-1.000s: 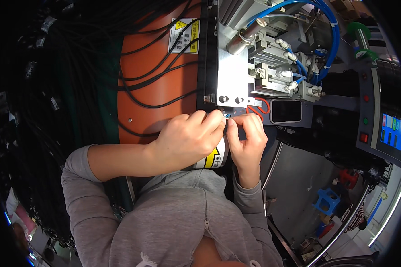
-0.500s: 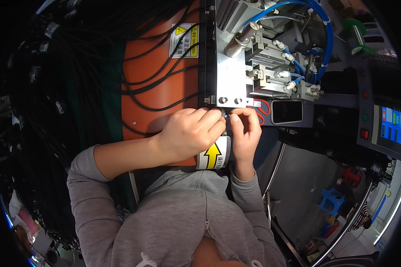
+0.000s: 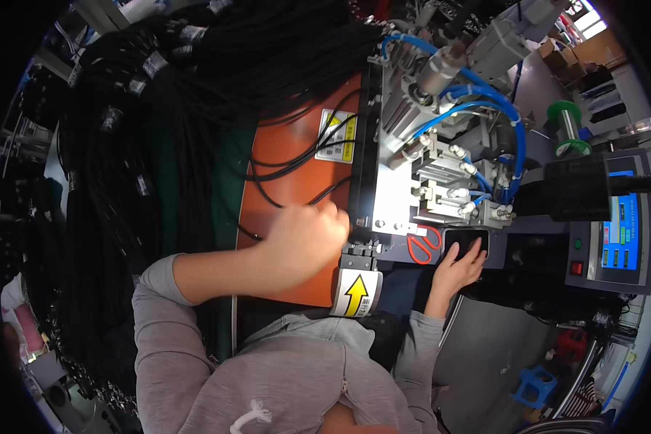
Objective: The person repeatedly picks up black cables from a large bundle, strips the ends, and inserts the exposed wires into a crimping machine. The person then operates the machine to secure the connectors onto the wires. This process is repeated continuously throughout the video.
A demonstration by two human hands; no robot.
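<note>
Now, right hand (image 3: 457, 275) over phone (image 3: 463, 237), crossing edge

Left hand (image 3: 307, 240): blurred; whether its grip holds anything cannot be told.
Phone-like device (image 3: 464, 237): lower edge, six o'clock, partly under the right hand (image 3: 458, 270).
Screen (image 3: 618, 249): three o'clock, crossed by a dark shape (image 3: 577, 190), lettering too small.
Cable bundle (image 3: 184, 108): cut off, eleven o'clock.
Sweatshirt (image 3: 289, 383): cut off, six o'clock.

Bearings from view centre. 2 o'clock: spool (image 3: 569, 125) with green flanges; brown cardboard boxes (image 3: 559, 64) beyond. 4 o'clock: blue stool (image 3: 536, 382) on grey floor (image 3: 477, 340); red item (image 3: 571, 341) near it, kind unclear.
</note>
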